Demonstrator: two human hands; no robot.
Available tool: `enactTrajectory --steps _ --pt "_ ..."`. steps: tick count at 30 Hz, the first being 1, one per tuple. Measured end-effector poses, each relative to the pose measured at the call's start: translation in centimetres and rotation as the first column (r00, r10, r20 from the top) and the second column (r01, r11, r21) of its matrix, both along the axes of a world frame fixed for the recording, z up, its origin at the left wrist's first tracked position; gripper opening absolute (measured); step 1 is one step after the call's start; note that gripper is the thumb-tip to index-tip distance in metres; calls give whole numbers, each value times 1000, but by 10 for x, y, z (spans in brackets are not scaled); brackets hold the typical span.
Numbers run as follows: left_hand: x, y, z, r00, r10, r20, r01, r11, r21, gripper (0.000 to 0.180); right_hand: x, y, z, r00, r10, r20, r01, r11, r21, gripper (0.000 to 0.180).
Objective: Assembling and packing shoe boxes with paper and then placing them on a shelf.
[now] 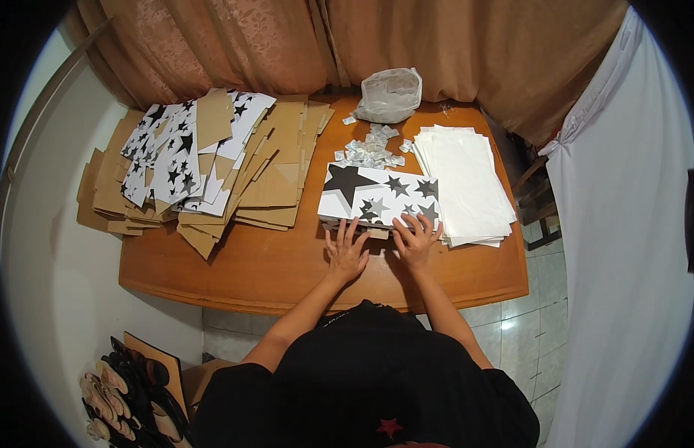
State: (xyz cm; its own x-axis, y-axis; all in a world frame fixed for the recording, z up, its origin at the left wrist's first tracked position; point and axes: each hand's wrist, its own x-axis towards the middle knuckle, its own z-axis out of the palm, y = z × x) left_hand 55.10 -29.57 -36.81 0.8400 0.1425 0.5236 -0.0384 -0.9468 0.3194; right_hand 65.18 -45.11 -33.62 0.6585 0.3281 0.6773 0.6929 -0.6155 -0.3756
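A white cardboard box (380, 191) printed with black and grey stars lies on the wooden table in front of me, a strip of brown inner cardboard showing at its near side. My left hand (347, 255) touches the left part of that near edge, fingers spread. Over the right part of the edge, the fingers of my right hand (416, 240) rest apart on the box top. Just beyond the box is a heap of small clear-and-white packets (368, 153). A stack of white paper sheets (466, 183) lies close by on the right.
Flat brown cardboard pieces (276, 175) and star-printed ones (175, 153) pile up on the table's left. At the back stands a clear plastic bag (390, 97) before brown curtains (407, 45). White cloth (623, 261) hangs at right. Shoes (112, 396) sit lower left.
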Motion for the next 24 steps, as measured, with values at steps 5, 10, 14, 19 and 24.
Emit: enactTrajectory --steps 5,10,14,19,24 --pt "16 8 18 999 -18 46 19 1000 -14 45 6 -5 -14 1000 12 19 -10 998 -60 25" --pt "27 18 23 996 -16 87 13 999 31 35 7 -4 -18 1000 14 18 -13 997 -73 25" --pt "28 19 21 989 -27 143 33 999 -39 27 -4 3 -5 1000 -7 -14 6 998 -58 22" --pt "28 13 29 991 -19 134 44 981 -187 23 -10 13 5 990 142 -12 -142 990 -17 12" --pt "31 9 37 995 22 102 13 945 -327 18 -5 21 4 993 89 80 -87 996 -31 9"
